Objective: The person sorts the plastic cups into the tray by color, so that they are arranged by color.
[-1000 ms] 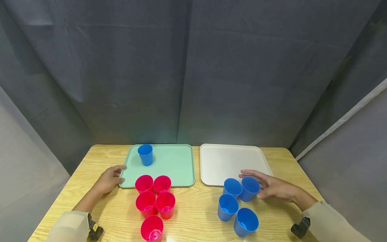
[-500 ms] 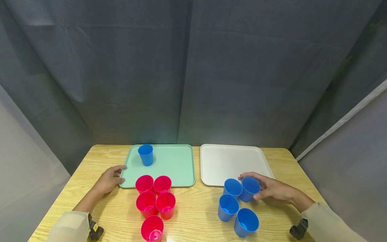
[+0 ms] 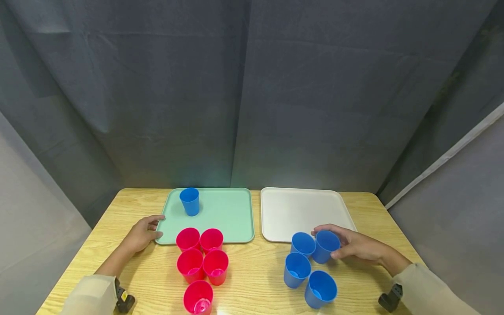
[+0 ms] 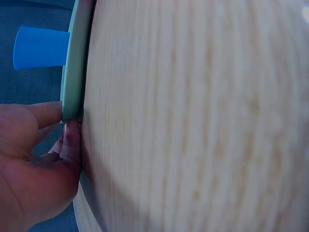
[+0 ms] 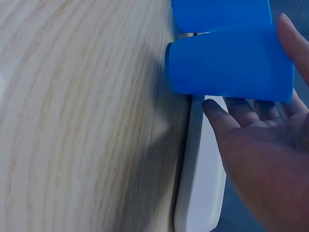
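In front of the white tray (image 3: 305,210), by its near edge, the right hand (image 3: 357,246) grips an upright blue cup (image 3: 323,254), thumb on the wall and the other fingers behind it. A second ago this hand was spread wider round the cup; since then the thumb has come in against the wall and the cup has shifted very slightly. Three more blue cups (image 3: 295,278), unmoved, stand on the surface (image 3: 256,280) nearer the person than the white tray. Left of the white tray lies the green tray (image 3: 224,218), the left hand (image 3: 141,235) pinching its outer edge as before, fingers narrow. A lone blue cup (image 3: 190,205) stays upright there, left of the white tray. Five red cups (image 3: 191,272), also unchanged, stand left of the white tray and nearer the person.
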Action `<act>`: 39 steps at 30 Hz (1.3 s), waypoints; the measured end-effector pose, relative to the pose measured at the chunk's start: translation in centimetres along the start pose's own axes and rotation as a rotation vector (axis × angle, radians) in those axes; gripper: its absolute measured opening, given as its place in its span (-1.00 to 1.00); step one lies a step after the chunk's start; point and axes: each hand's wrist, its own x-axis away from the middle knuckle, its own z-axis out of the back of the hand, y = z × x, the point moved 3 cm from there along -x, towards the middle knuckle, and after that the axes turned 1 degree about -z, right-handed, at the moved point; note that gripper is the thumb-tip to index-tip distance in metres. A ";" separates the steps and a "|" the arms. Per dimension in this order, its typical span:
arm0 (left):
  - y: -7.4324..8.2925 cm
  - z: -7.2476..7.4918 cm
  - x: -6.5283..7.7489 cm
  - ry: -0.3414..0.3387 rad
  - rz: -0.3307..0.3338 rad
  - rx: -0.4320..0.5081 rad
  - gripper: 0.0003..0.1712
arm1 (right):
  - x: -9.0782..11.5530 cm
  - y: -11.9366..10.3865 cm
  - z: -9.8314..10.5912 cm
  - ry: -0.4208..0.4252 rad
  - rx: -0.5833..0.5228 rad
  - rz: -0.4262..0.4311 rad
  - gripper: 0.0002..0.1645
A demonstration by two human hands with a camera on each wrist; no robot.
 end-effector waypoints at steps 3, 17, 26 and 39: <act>0.0 0.0 0.0 -0.001 -0.002 0.000 -0.41 | 0.1 -0.2 0.3 -0.014 0.001 0.023 -0.12; -0.2 0.0 0.0 -0.003 -0.003 -0.003 -0.41 | -0.2 -1.9 2.0 -0.043 -0.017 0.055 -0.12; 0.1 0.0 0.1 -0.001 -0.004 0.003 -0.40 | -1.4 -3.1 3.4 -0.048 -0.014 0.068 -0.15; 0.0 0.1 0.1 -0.002 -0.007 -0.010 -0.40 | -5.9 -4.2 4.2 0.004 0.036 0.010 -0.06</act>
